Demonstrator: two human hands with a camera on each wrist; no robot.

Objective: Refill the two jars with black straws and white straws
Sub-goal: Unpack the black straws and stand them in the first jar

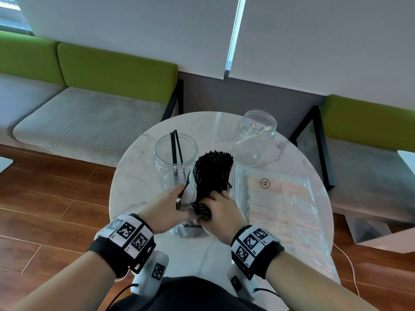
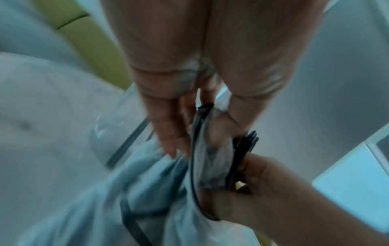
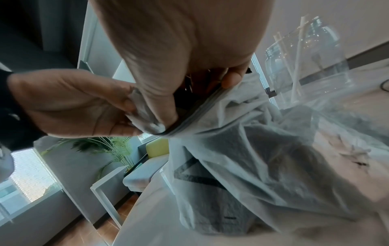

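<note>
The black straws (image 1: 212, 173) are gripped by the right hand (image 1: 221, 212) just beside the near jar (image 1: 173, 153), bag (image 1: 189, 194) pinched by the left hand (image 1: 166, 209). If snagged, straws probably get scattered over the counter (image 1: 134, 176).

My left hand (image 1: 165, 204) pinches the bag's rim (image 3: 189, 114), fingers curled, just left of it. My right hand (image 1: 221, 208) grips the black straws (image 1: 213, 171) above that rim, thumb probably underneath.

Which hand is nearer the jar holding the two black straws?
Left. The left hand pinches the plastic bag just in front of the jar; the right hand grips the black straw bundle farther to the jar's right.
</note>
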